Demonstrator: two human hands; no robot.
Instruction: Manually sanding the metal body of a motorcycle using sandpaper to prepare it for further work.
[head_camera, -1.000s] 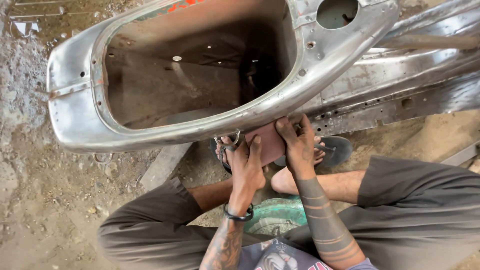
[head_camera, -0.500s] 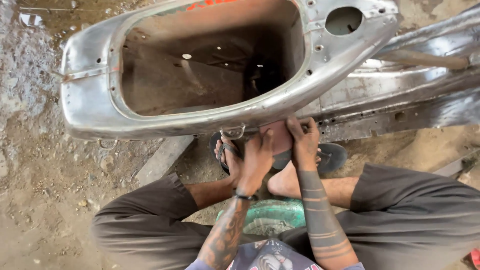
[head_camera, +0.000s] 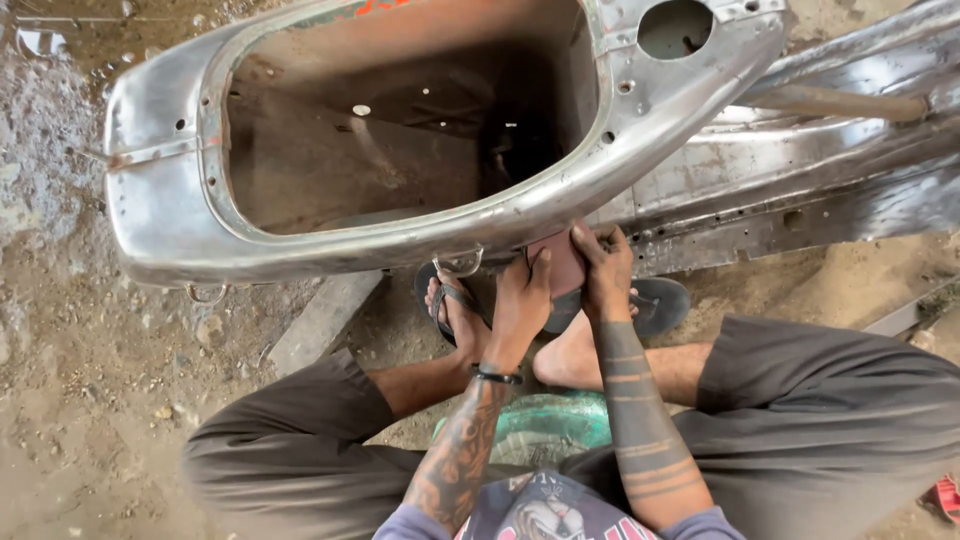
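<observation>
Fingers, left hand (head_camera: 517, 312): curled and closed on the near edge of a reddish-brown sanding pad (head_camera: 557, 262), thumb side pressed up against it.
Fingers, right hand (head_camera: 603, 272): bent and clamped over the pad's right side, tips reaching the underside of the shell's rim.
Sanding pad: small, flat, dull red-brown; held between both hands, pressed to the lower outer edge of the metal shell, about midway along its near side.
Metal shell (head_camera: 160, 215): bare, scuffed steel scooter body, hollow, open side up; rusty brown interior; round hole at its upper right end.
Metal loop (head_camera: 459, 263): small bracket hanging from the shell's near edge, just left of the left hand.
Wristband (head_camera: 497, 377): black, on the left wrist.
Sandals (head_camera: 660, 302): dark, on both feet, directly below the hands.
Stool (head_camera: 545, 425): green, partly hidden between the legs.
Wooden block (head_camera: 322, 322): lying on the dirt floor (head_camera: 80, 400), under the shell's near edge.
</observation>
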